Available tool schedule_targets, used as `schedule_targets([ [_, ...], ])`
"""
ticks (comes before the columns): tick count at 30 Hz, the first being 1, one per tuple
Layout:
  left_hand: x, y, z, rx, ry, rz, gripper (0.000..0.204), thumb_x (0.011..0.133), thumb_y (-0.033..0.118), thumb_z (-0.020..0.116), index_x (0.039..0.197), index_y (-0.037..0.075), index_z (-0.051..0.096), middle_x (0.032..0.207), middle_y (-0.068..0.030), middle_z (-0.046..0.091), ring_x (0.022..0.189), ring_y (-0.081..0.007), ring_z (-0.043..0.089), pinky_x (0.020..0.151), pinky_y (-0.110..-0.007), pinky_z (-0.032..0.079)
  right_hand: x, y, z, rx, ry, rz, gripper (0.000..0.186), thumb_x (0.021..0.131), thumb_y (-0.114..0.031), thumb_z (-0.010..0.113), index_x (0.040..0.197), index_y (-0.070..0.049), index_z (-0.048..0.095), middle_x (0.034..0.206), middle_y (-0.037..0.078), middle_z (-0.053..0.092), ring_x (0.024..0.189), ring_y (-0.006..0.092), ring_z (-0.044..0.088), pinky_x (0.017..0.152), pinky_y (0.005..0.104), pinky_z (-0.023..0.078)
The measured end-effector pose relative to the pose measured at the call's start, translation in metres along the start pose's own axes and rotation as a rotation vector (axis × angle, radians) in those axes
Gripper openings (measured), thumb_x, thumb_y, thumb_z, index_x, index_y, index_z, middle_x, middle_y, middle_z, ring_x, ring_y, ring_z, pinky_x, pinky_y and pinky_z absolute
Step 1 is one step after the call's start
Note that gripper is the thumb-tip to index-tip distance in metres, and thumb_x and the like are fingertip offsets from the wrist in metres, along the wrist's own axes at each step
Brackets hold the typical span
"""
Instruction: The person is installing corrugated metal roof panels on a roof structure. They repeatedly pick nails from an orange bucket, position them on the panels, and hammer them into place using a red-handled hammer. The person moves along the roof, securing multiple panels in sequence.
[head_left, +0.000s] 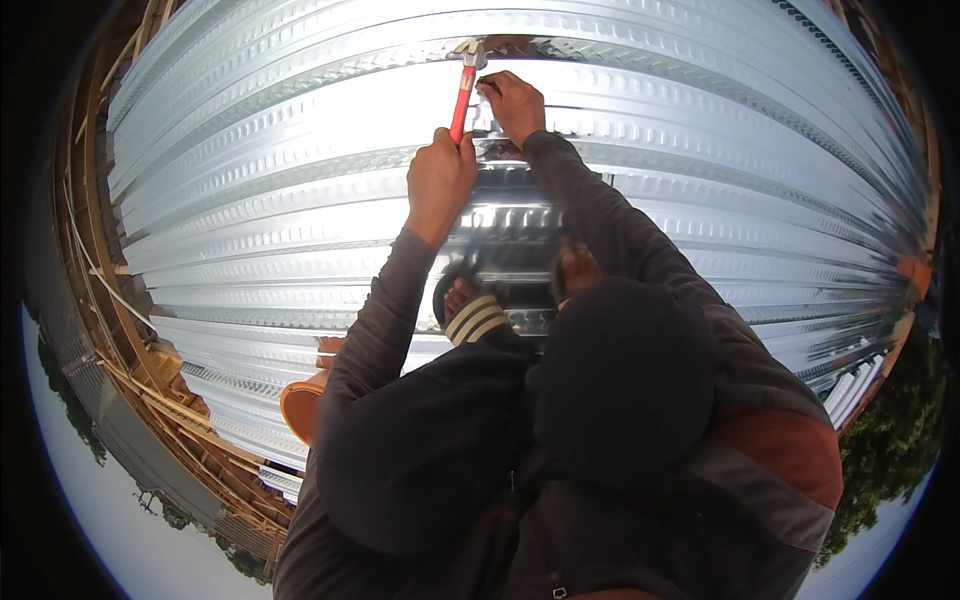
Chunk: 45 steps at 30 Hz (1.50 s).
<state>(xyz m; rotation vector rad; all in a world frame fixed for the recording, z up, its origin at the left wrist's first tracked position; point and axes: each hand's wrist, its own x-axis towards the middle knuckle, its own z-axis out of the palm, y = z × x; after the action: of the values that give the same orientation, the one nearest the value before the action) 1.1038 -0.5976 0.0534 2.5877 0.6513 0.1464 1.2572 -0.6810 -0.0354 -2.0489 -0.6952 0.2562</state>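
I record a red hammer handle (pixel 462 105), silver ribbed metal sheeting (pixel 300 110), cream-striped black sandal strap (pixel 477 320) and my dark-grey sleeves (pixel 385 315).

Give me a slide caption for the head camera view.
Left hand gripping a red-handled hammer, right hand close beside it, above ribbed metal sheeting.

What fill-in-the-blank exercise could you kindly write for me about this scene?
1. The left grip is closed round the handle of a ____.
2. The colour of that handle is ____.
3. The grip beside the tool's head belongs to the ____ hand.
4. The ridged sheets underfoot are made of ____.

Missing words: hammer; red; right; metal.
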Motion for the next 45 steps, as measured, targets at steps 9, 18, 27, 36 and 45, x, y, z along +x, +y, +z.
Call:
schedule_targets([
  [9, 0.016, 0.045, -0.041, -0.082, 0.082, -0.086, 0.032, 0.101, 0.028, 0.060, 0.093, -0.003, 0.058, 0.060, -0.0235, 0.063, 0.057, -0.0452, 0.065, 0.055, -0.051, 0.053, -0.004, 0.011, 0.000, -0.048, 0.096, -0.149, 0.020, 0.095, -0.027, 0.070, 0.097, -0.008, 0.075, 0.096, 0.006, 0.075, 0.085, 0.0278, 0.072, 0.077, 0.0386, 0.056],
  [18, 0.011, 0.038, -0.041, -0.139, -0.065, -0.200, 0.032, 0.101, 0.028, 0.059, 0.090, -0.002, 0.058, 0.065, -0.0266, 0.064, 0.063, -0.0461, 0.067, 0.060, -0.055, 0.053, -0.003, 0.006, 0.001, 0.036, 0.095, -0.063, 0.015, 0.092, -0.023, 0.073, 0.094, -0.009, 0.077, 0.095, 0.005, 0.073, 0.084, 0.0270, 0.071, 0.075, 0.0364, 0.056],
  [27, 0.020, 0.036, -0.046, -0.104, 0.046, -0.028, 0.032, 0.101, 0.030, 0.060, 0.090, 0.000, 0.058, 0.061, -0.0242, 0.063, 0.059, -0.0439, 0.066, 0.056, -0.052, 0.052, 0.001, 0.011, 0.002, -0.026, 0.104, -0.141, 0.016, 0.092, -0.026, 0.074, 0.094, -0.011, 0.079, 0.092, 0.003, 0.073, 0.081, 0.0241, 0.070, 0.074, 0.0352, 0.055],
  [36, 0.012, 0.016, -0.032, -0.011, -0.035, -0.095, 0.032, 0.100, 0.028, 0.058, 0.089, -0.002, 0.060, 0.065, -0.0265, 0.065, 0.065, -0.0472, 0.067, 0.063, -0.054, 0.055, 0.003, 0.013, 0.004, -0.100, 0.097, -0.141, 0.019, 0.091, -0.029, 0.074, 0.094, -0.011, 0.079, 0.089, 0.003, 0.073, 0.080, 0.0248, 0.071, 0.074, 0.0361, 0.055],
  [45, 0.016, 0.010, -0.017, -0.013, -0.061, 0.001, 0.038, 0.098, 0.031, 0.059, 0.088, -0.005, 0.064, 0.067, -0.0267, 0.067, 0.066, -0.0457, 0.069, 0.065, -0.054, 0.056, 0.009, 0.011, -0.002, -0.016, -0.024, 0.072, 0.030, 0.090, -0.043, 0.070, 0.096, -0.015, 0.079, 0.098, 0.005, 0.074, 0.092, 0.0303, 0.069, 0.084, 0.0411, 0.053],
])
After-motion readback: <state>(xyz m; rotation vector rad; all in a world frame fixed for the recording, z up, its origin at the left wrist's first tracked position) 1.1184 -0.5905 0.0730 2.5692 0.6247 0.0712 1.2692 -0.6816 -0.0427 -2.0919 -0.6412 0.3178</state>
